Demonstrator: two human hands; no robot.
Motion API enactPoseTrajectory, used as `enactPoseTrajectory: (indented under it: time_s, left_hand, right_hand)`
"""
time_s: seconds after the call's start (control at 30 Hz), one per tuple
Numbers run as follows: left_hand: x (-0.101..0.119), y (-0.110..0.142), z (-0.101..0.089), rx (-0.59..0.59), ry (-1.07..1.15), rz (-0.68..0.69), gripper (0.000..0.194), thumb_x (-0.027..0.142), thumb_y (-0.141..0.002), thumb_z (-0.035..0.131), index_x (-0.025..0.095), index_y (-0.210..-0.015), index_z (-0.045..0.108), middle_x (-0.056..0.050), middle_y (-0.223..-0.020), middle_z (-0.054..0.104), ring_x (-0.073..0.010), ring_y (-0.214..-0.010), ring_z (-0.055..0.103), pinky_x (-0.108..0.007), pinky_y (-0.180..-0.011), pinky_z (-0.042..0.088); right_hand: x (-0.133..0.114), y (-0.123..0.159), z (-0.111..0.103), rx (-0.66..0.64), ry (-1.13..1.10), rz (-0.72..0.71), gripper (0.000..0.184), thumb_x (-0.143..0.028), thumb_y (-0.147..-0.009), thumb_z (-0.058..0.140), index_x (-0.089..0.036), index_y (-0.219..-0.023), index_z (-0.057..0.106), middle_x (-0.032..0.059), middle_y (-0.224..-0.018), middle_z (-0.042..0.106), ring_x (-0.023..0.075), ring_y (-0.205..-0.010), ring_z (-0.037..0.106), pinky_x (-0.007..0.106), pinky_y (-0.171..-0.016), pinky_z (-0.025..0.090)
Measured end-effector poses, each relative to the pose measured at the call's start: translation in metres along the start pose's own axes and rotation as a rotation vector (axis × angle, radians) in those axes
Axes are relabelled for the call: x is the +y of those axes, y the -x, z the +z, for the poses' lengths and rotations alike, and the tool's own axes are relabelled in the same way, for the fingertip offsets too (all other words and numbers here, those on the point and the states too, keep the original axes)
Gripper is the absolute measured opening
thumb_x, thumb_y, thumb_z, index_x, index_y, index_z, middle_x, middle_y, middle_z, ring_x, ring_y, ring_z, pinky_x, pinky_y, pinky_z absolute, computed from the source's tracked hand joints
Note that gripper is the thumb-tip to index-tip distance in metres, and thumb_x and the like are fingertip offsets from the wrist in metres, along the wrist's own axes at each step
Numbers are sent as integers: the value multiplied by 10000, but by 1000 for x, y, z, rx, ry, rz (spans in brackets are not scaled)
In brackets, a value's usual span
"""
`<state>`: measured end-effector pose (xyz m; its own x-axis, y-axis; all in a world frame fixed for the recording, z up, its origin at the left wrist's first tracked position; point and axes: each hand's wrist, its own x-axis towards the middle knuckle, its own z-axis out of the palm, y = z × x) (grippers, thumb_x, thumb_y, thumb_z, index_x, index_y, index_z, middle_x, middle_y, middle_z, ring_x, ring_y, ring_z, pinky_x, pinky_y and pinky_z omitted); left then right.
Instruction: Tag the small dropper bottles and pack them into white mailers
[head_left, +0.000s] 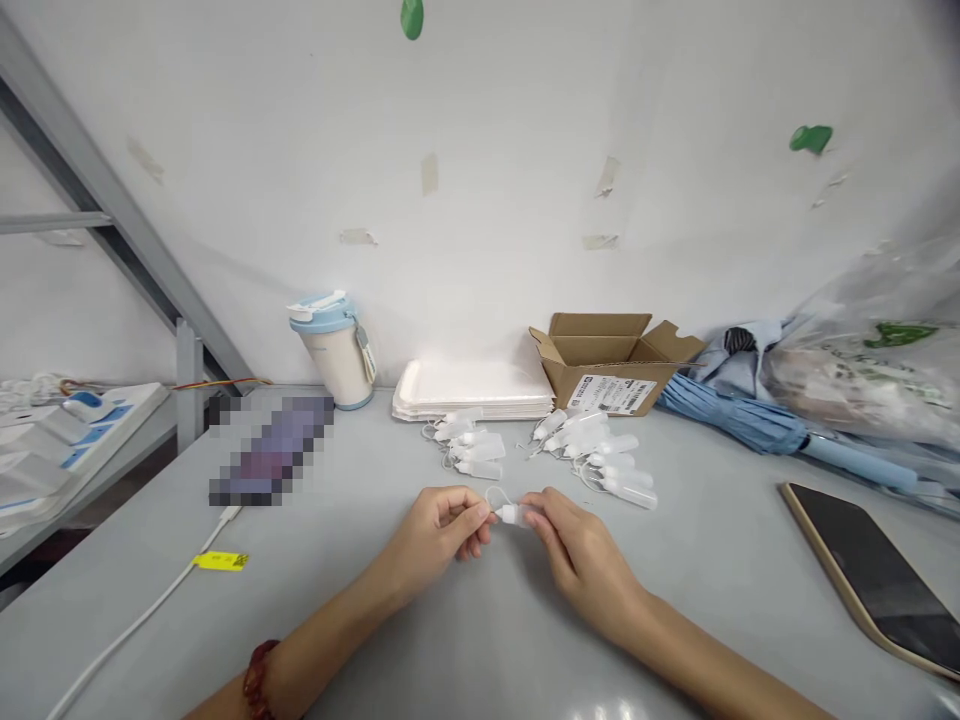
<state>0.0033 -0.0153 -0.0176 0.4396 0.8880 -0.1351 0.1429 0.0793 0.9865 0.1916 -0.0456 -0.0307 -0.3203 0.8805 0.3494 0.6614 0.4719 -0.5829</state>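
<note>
In the head view, we hold a small white bottle between our two hands, low over the bare middle of the grey table. Our right hand grips the bottle's body between thumb and fingers. Our left hand has thumb and forefinger pinched together at the bottle's tip, where a thin loop arches above; the fingers hide exactly what they pinch. Beyond our hands lie two groups of similar bottles with loops: a smaller left group and a larger right group. Just behind the left group is a stack of white envelopes, and beside it an open cardboard box with labels on its front. A cream cup with a blue lid stands upright to the left, near a pixelated object with a white cable leading from it. To our right we see a folded blue umbrella, a clear plastic bag and a dark-screened phone.
</note>
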Motion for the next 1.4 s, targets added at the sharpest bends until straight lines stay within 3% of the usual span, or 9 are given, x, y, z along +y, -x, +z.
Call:
enactPoseTrajectory:
  time_s: [0.6,0.83,1.4]
  left_hand:
    - [0,1,2,-45,76,-32,277,377,-800,544,129,-679,572,10,-574,546,-90,-489,481,-227,-509,377]
    - [1,-2,-11,-148,255,-170,321,413,-807,547,103,-779,623,-13,-625,557,-90,-526,495,-220,-508,364]
    - [-3,-7,-12,-154,200,-162,268,369,-796,565,117,-712,605,-4,-616,549,-88,-521,486,-221,-495,386]
  right_hand:
    - [0,0,3,19,-21,-69,219,-227,-945,308,-195,-965,524,24,-749,536,131,-600,522,242,-548,416]
    - [3,-5,-1,15,-6,-109,220,-242,-945,316,-186,-999,522,38,-773,554,144,-635,534,254,-578,424]
    - [9,-6,-1,-35,43,-83,232,-242,-946,313,-184,-988,533,41,-772,564,150,-640,545,265,-579,447]
